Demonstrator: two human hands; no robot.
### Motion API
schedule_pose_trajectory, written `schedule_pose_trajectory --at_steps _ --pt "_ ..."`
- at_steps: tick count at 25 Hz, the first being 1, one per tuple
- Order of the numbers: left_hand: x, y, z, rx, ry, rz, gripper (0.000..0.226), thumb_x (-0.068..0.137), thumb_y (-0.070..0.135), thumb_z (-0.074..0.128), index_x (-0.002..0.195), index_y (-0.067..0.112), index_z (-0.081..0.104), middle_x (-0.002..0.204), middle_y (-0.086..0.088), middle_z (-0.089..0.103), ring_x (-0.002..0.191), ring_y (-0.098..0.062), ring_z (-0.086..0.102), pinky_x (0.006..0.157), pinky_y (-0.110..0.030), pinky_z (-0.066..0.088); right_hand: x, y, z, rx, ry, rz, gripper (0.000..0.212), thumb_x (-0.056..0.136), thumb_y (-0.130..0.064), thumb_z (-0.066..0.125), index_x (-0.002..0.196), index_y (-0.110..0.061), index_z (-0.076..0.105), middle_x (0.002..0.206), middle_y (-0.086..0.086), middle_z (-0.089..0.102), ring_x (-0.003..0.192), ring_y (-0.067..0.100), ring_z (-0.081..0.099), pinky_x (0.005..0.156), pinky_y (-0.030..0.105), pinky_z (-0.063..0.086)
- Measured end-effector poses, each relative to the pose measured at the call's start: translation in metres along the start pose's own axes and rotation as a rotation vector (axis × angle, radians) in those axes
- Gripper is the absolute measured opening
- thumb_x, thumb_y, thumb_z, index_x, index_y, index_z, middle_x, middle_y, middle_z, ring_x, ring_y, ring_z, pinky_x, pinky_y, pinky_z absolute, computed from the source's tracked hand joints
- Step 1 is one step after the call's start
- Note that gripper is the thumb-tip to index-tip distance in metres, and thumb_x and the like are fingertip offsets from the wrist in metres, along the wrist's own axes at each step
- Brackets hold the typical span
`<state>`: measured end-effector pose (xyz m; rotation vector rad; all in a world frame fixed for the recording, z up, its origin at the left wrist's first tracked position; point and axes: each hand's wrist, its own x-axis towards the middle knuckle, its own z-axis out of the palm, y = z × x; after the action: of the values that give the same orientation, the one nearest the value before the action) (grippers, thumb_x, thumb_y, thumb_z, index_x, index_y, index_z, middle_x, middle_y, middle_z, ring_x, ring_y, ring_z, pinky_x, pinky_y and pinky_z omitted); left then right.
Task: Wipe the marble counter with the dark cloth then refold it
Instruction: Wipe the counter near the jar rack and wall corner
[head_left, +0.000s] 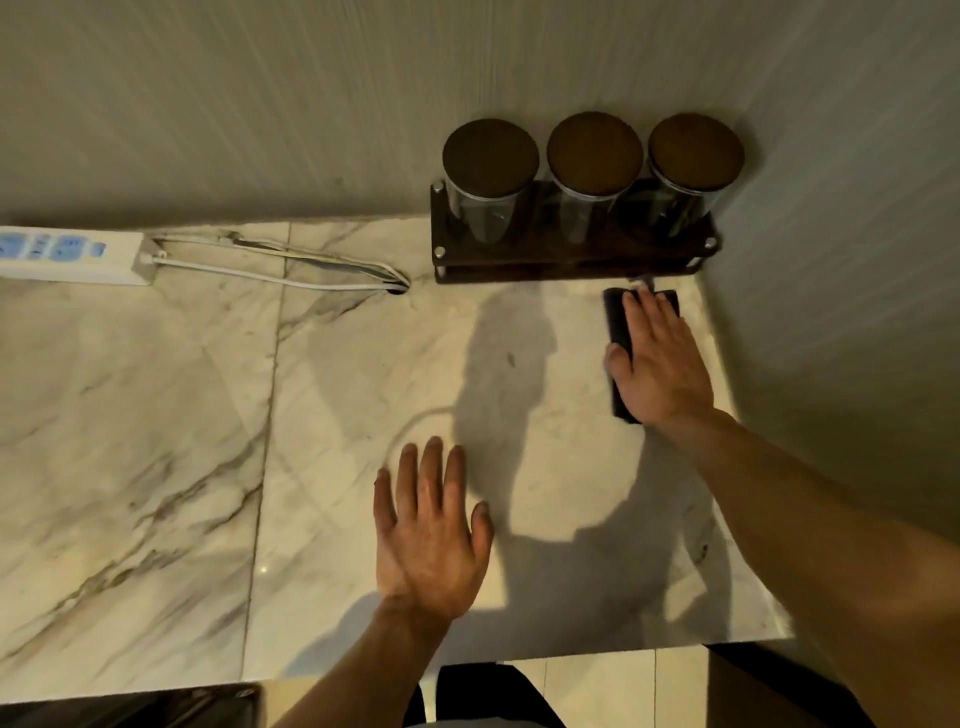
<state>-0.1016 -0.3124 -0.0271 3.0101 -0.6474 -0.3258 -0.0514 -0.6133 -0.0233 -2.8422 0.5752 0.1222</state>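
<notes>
Pressing flat on the dark cloth (618, 322), the right hand (657, 364) has its fingers spread out over it, not gripping, just pinning it to the marble counter (156, 415) in the far right corner. The cloth looks folded into a narrow strip, just in front of the wooden rack (571, 260) holding three jars (595, 156). The left hand (431, 530) is open too, palm down on bare marble, holding nothing. Honestly my worry is the rack: push the cloth forward and it could bump it and rattle the jars. A sweep far left could also snag the power strip (72, 254) cable.
</notes>
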Motion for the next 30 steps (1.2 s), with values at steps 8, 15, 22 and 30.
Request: schedule_pose_trajectory --at_steps 8,15,22,30 --pt "0.0 -0.001 -0.001 -0.026 -0.002 0.004 0.065 0.089 0.045 0.037 0.146 0.014 0.032 0.154 -0.012 0.034 0.143 -0.034 0.023 0.114 -0.055 0.015 0.012 -0.008 0.001 0.071 0.088 0.216 0.063 0.097 -0.034 0.03 0.151 -0.011 0.01 0.161 0.012 0.006 0.147 0.028 0.003 0.119 0.042 0.005" --pt "0.0 -0.001 -0.004 -0.034 0.02 0.008 0.063 0.089 0.044 0.038 0.144 0.012 0.037 0.151 -0.012 0.038 0.141 -0.036 0.029 0.113 -0.055 0.016 -0.009 -0.016 0.002 0.098 0.159 0.332 0.061 0.097 -0.026 0.031 0.15 -0.006 0.011 0.16 0.016 0.007 0.146 0.03 0.004 0.118 0.044 0.007" --pt "0.0 -0.002 -0.002 -0.026 0.022 0.009 0.064 0.091 0.045 0.032 0.145 0.012 0.036 0.151 -0.014 0.037 0.142 -0.037 0.024 0.115 -0.056 0.014 -0.049 -0.016 0.006 0.115 0.147 0.382 0.06 0.098 -0.025 0.031 0.151 -0.006 0.009 0.16 0.014 0.006 0.147 0.028 0.002 0.118 0.044 0.008" --pt "-0.001 -0.006 0.002 -0.058 0.072 0.046 0.063 0.092 0.046 0.031 0.144 0.012 0.036 0.151 -0.014 0.036 0.142 -0.036 0.021 0.115 -0.055 0.014 -0.111 -0.014 0.016 0.127 0.172 0.42 0.06 0.097 -0.022 0.034 0.15 -0.006 0.013 0.16 0.013 0.01 0.147 0.028 0.005 0.118 0.044 0.009"
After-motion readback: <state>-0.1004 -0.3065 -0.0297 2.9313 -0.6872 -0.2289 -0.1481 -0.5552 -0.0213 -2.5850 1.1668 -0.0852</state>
